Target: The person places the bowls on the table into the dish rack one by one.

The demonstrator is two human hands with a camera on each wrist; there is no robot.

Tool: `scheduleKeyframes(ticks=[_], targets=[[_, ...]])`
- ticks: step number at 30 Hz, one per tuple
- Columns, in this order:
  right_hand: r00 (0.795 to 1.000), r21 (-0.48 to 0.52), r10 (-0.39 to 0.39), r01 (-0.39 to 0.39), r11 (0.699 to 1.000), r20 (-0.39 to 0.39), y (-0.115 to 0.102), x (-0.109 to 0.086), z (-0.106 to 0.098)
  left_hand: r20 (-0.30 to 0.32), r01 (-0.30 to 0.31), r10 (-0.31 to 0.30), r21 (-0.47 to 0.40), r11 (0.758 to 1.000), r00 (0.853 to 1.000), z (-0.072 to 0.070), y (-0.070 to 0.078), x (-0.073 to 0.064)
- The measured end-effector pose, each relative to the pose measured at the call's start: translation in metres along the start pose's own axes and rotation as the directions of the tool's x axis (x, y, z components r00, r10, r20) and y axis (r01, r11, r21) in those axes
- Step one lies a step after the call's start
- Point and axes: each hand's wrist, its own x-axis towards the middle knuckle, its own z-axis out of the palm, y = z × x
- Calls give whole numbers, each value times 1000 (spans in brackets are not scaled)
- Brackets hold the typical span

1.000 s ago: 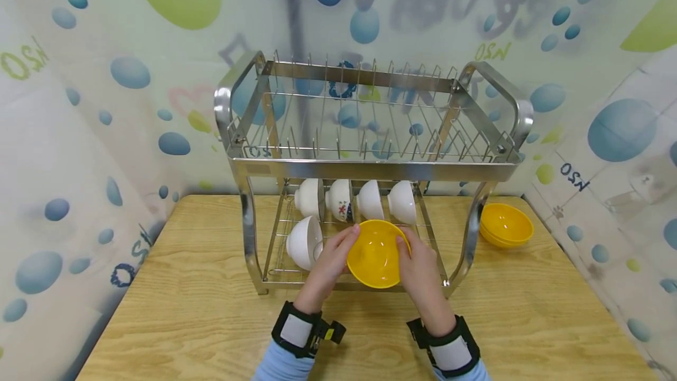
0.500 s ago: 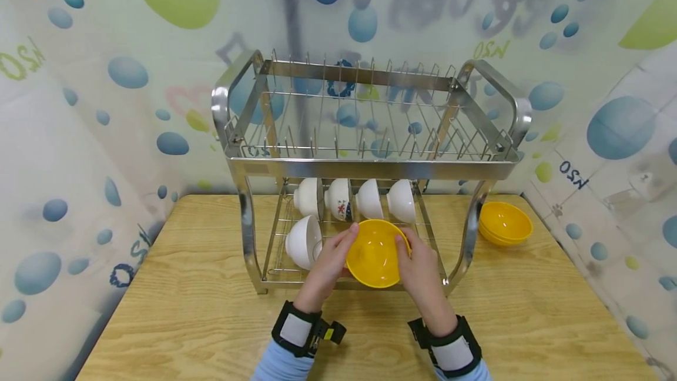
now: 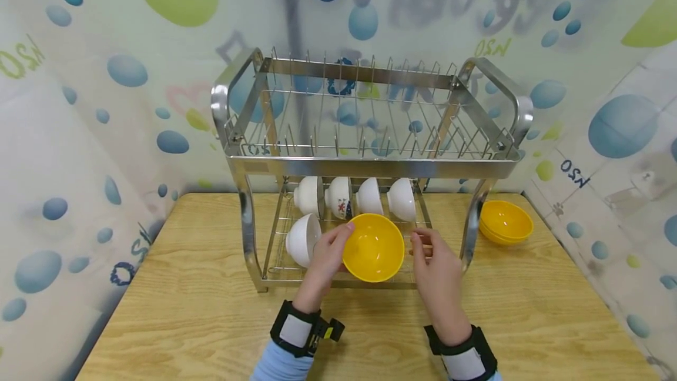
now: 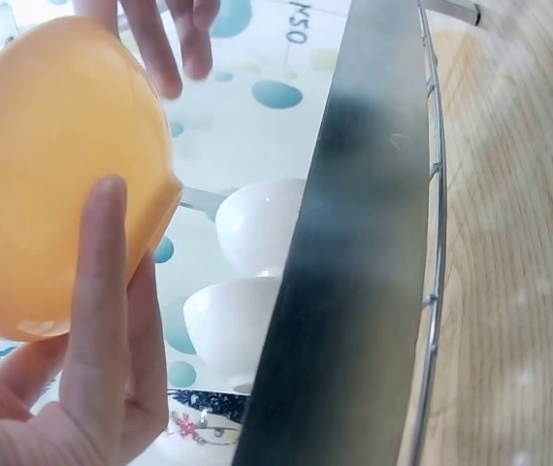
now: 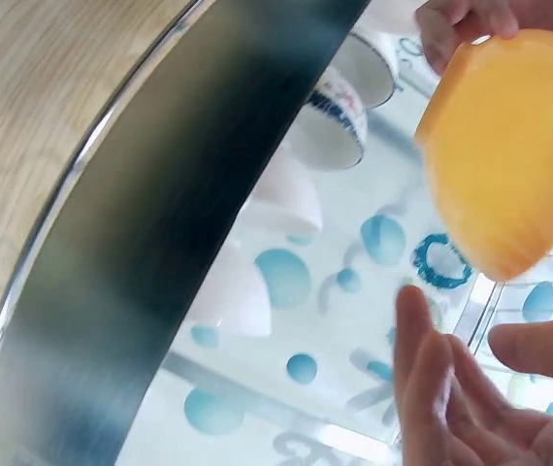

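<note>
A yellow bowl (image 3: 373,249) is held up in front of the rack's lower shelf, its inside facing the head camera. My left hand (image 3: 329,254) grips it at the left side, thumb on the rim and fingers along the outside, as the left wrist view shows on the bowl's outer wall (image 4: 53,175). My right hand (image 3: 438,269) is just right of the bowl, apart from it, fingers loosely bent with nothing between them. In the right wrist view a gap shows between the right fingers (image 5: 427,388) and the bowl (image 5: 509,146).
A two-tier metal dish rack (image 3: 375,167) stands on the wooden table (image 3: 201,310). Several white bowls lie on their sides on its lower shelf, including a front-left one (image 3: 303,241) beside my left hand. Stacked yellow bowls (image 3: 506,222) sit on the table right of the rack.
My right hand has let go of the yellow bowl and moved right. The bowl, still in my left hand, has shifted slightly left and up.
</note>
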Motion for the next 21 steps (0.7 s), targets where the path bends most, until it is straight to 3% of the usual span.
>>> scheduleKeyframes(ticks=[6,10,21], targets=[[985,-45,-61,54,998,-159,15,2,-6,-48,-26,26,-1,1000,999,1,4,-3],[972,-49,-94,86,995,-216,22,3,-11,-73,-44,43,-19,999,996,0,7,-5],[949,17,-12,19,1000,-314,42,-2,-18,-176,-80,78,-7,997,981,-1,10,-5]])
